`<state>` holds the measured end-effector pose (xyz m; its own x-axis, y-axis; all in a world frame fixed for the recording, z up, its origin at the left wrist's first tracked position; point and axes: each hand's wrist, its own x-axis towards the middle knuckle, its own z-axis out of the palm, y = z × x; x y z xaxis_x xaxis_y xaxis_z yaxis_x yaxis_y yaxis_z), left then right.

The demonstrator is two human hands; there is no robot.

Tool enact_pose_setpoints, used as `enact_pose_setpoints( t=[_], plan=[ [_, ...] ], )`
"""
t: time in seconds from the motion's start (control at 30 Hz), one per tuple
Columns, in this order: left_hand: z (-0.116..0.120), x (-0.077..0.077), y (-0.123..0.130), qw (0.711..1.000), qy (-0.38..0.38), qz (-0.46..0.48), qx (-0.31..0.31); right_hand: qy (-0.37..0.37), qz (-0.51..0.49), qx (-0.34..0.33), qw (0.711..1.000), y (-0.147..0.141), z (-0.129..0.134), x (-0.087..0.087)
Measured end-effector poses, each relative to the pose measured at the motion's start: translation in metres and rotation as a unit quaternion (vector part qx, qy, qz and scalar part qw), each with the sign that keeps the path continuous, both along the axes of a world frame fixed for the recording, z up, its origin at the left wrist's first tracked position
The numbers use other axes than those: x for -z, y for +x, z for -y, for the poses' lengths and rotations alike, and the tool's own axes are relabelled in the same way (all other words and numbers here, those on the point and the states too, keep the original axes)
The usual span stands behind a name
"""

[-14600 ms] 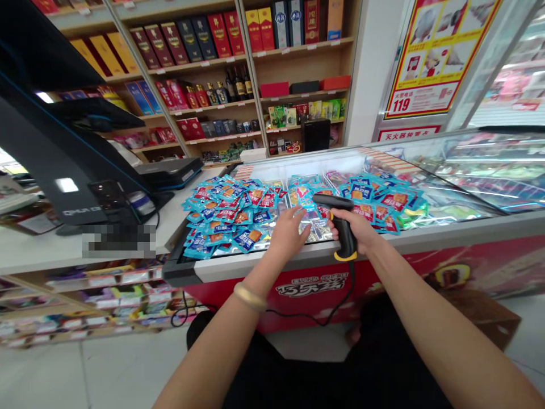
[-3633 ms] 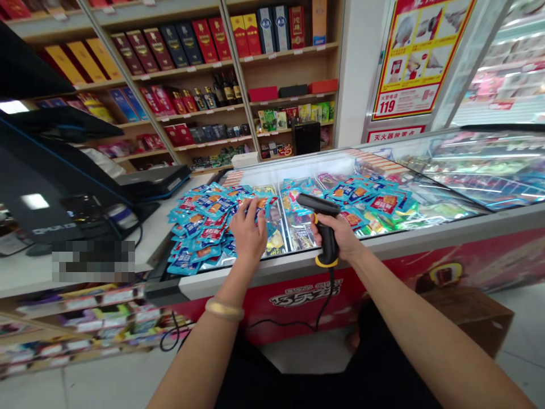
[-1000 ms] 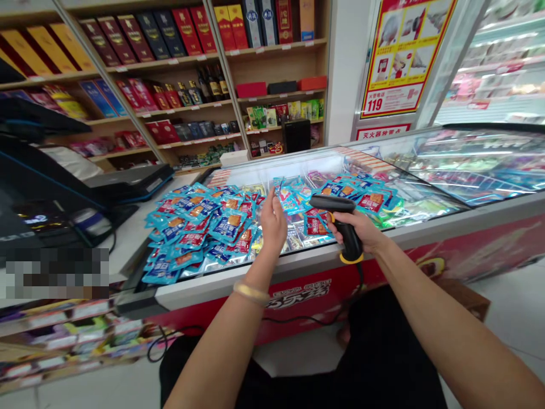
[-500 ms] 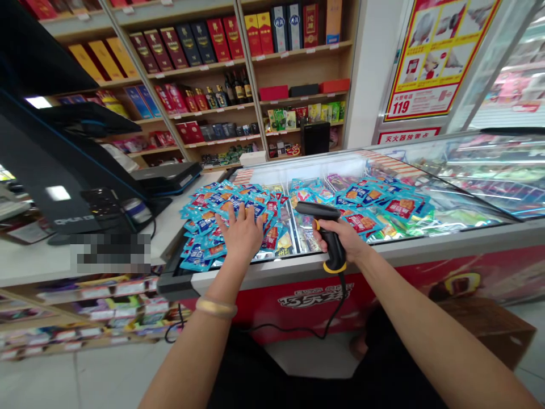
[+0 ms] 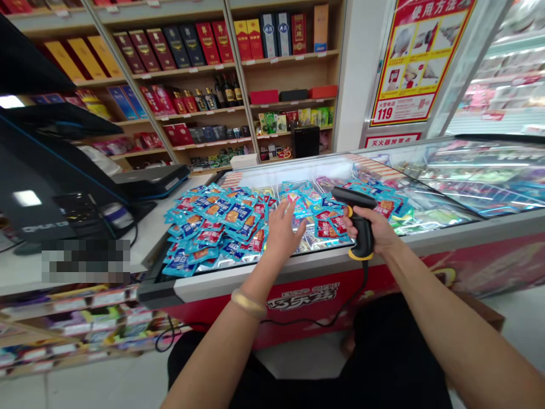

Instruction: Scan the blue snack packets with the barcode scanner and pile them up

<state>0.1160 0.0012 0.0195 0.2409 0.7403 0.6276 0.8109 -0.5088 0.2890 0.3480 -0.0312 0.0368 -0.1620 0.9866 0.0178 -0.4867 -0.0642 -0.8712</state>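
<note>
A black and yellow barcode scanner (image 5: 363, 230) is in my right hand (image 5: 377, 228), its head pointing left over the freezer's glass top. My left hand (image 5: 284, 230) has its fingers apart and holds nothing, above the glass at the right edge of a big heap of blue and red snack packets (image 5: 213, 218). Between the two hands lie a few red packets (image 5: 327, 226). More packets (image 5: 388, 204) sit behind and to the right of the scanner, partly hidden by it. The scanner's cord (image 5: 332, 322) hangs down along the freezer front.
The chest freezer (image 5: 204, 289) has a red front and sliding glass lids. At left stands a counter (image 5: 140, 241) with a dark checkout terminal (image 5: 55, 176). Shelves of boxes and bottles (image 5: 204, 45) line the back, beside a poster (image 5: 421, 62).
My left hand has lifted off the packet heap and moved right. My right hand has shifted right with the scanner. The view has turned slightly.
</note>
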Motion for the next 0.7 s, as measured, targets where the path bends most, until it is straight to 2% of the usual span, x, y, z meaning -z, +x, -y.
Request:
enact_pose_setpoints(
  t=[0.13, 0.3, 0.4, 0.53, 0.6, 0.7],
  plan=[
    [-0.001, 0.006, 0.050, 0.997, -0.041, 0.004, 0.069, -0.021, 0.010, 0.048, 0.999, 0.034, -0.002, 0.003],
    [0.003, 0.002, 0.088, 0.992, -0.082, -0.067, 0.075, -0.031, -0.004, 0.054, 0.998, 0.047, -0.004, 0.009],
    [0.003, 0.002, 0.093, 0.987, -0.102, -0.103, 0.075, -0.025, -0.005, 0.047, 0.999, 0.046, -0.004, 0.011],
    [-0.002, 0.007, 0.090, 0.989, -0.105, -0.073, 0.079, -0.019, 0.001, 0.035, 0.999, 0.046, -0.004, 0.013],
    [-0.004, 0.009, 0.087, 0.991, -0.102, -0.021, 0.089, -0.012, 0.002, 0.033, 0.999, 0.048, -0.005, 0.014],
    [-0.009, 0.010, 0.083, 0.982, -0.109, 0.125, 0.088, -0.003, 0.007, 0.037, 0.999, 0.049, -0.004, 0.014]
  ],
)
